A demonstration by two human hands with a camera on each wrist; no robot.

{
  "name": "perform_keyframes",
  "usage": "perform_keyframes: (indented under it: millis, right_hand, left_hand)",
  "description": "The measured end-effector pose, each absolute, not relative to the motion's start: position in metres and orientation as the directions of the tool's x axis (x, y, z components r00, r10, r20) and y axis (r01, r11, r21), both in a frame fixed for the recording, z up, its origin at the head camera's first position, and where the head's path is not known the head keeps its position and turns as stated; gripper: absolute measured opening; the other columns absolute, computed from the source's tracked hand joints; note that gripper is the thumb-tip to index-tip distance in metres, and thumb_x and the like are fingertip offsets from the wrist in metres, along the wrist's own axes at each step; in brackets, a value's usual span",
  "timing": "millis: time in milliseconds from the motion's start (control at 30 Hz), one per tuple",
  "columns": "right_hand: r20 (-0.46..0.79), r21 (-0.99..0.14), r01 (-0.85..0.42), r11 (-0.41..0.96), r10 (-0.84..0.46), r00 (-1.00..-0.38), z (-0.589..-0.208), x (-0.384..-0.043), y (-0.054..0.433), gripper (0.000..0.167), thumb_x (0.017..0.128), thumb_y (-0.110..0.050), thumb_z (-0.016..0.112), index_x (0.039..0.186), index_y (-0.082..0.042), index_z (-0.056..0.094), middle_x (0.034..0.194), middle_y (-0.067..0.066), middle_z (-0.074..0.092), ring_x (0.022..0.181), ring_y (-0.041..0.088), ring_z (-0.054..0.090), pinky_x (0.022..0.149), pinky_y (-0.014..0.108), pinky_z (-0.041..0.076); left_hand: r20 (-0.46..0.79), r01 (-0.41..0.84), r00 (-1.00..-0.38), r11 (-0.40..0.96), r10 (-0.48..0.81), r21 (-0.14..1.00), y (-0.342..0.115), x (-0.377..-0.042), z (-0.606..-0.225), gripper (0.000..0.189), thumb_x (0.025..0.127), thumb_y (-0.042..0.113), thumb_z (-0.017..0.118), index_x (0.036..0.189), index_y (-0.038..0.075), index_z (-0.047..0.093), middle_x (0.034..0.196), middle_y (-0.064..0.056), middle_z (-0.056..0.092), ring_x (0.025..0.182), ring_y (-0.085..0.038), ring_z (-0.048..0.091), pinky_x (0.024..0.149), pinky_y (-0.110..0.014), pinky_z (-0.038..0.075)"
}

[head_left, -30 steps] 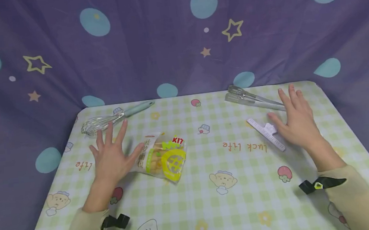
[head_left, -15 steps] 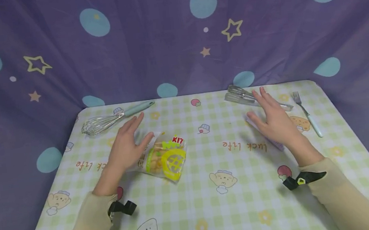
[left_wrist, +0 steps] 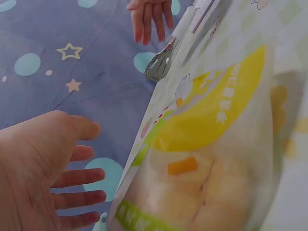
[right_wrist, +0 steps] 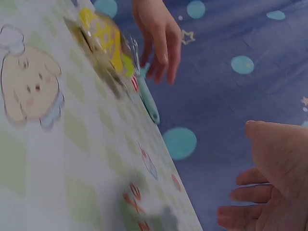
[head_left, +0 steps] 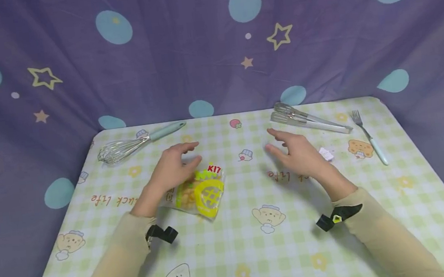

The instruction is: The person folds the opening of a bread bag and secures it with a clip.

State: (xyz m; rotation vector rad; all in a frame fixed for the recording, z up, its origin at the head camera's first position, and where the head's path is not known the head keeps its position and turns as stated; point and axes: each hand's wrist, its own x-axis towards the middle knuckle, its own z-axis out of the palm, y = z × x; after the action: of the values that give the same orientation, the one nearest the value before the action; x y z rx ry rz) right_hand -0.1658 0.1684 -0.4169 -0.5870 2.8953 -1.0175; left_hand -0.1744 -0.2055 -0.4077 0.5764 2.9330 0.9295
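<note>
Head camera view: a person's left hand (head_left: pixel 173 165) hovers over the far left part of a clear bread packet (head_left: pixel 198 193), which lies flat and left of centre on the checked tabletop (head_left: pixel 225 251), and from my remote seat I see its fingers and thumb parted, grasping nothing. My left wrist feed shows a gap between those loosely extended fingers and the packet's yellow print and pale golden buns. Right of centre, the right hand (head_left: pixel 298 152) hangs above the tabletop, likewise released, its thumb held away from its fingers and its palm turned toward the left. Just beside its wrist I make out part of a white clip (head_left: pixel 326 154), the rest of it hidden behind the hand. Slotted metal tongs (head_left: pixel 315 124) lie beyond that hand, their heads toward the far edge. Near the far left corner rests a wire whisk (head_left: pixel 148 138), its mint handle angled to the far edge, while toward the right edge a mint-handled fork (head_left: pixel 369 136) points its tines away from the person. Beige sleeves (head_left: pixel 129 247) reach in from the near edge, and a purple curtain (head_left: pixel 182 66) patterned with stars hangs behind it all.
</note>
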Motion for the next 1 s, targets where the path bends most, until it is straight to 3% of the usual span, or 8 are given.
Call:
perform_keyframes:
  millis: [333, 567, 800, 1000]
  right_hand:
    - [0.097, -0.676, -0.395, 0.622, -0.457, -0.884, -0.427, -0.17, 0.114, 0.046, 0.108, -0.037, 0.063, 0.138, -0.003, 0.069, 0.122, 0.011, 0.079, 0.099, 0.023, 0.078, 0.091, 0.041, 0.063]
    - [0.022, -0.707, -0.384, 0.594, -0.524, -0.851, -0.433, -0.172, 0.09, 0.034, 0.107, -0.037, 0.063, 0.122, -0.011, 0.079, 0.097, -0.001, 0.081, 0.082, 0.009, 0.072, 0.087, 0.036, 0.059]
    - [-0.033, -0.714, -0.363, 0.599, -0.546, -0.837, -0.444, -0.174, 0.068, 0.027, 0.104, -0.036, 0.067, 0.108, -0.014, 0.083, 0.08, -0.006, 0.077, 0.072, 0.006, 0.065, 0.079, 0.029, 0.054]
    - [-0.063, -0.745, -0.316, 0.587, -0.534, -0.843, -0.45, -0.173, 0.052, 0.024, 0.101, -0.034, 0.072, 0.096, -0.013, 0.082, 0.069, -0.006, 0.075, 0.057, 0.008, 0.063, 0.061, 0.024, 0.052]
  left_hand:
    - [-0.006, 0.327, -0.918, 0.767, 0.396, 0.552, -0.181, -0.183, -0.41, 0.047, 0.102, 0.028, 0.069, 0.144, 0.007, 0.066, 0.139, -0.017, 0.071, 0.126, -0.038, 0.067, 0.107, -0.054, 0.055]
    - [-0.043, 0.338, -0.914, 0.815, 0.404, 0.47, -0.178, -0.188, -0.414, 0.033, 0.106, 0.023, 0.062, 0.132, 0.006, 0.074, 0.132, -0.014, 0.075, 0.129, -0.036, 0.066, 0.114, -0.052, 0.05]
    - [-0.073, 0.338, -0.913, 0.844, 0.402, 0.417, -0.18, -0.189, -0.417, 0.031, 0.104, 0.021, 0.062, 0.127, 0.007, 0.077, 0.129, -0.011, 0.076, 0.123, -0.035, 0.065, 0.112, -0.05, 0.051]
    - [-0.078, 0.347, -0.909, 0.847, 0.41, 0.403, -0.182, -0.188, -0.421, 0.03, 0.103, 0.019, 0.062, 0.126, 0.007, 0.078, 0.127, -0.012, 0.077, 0.119, -0.034, 0.065, 0.111, -0.051, 0.05]
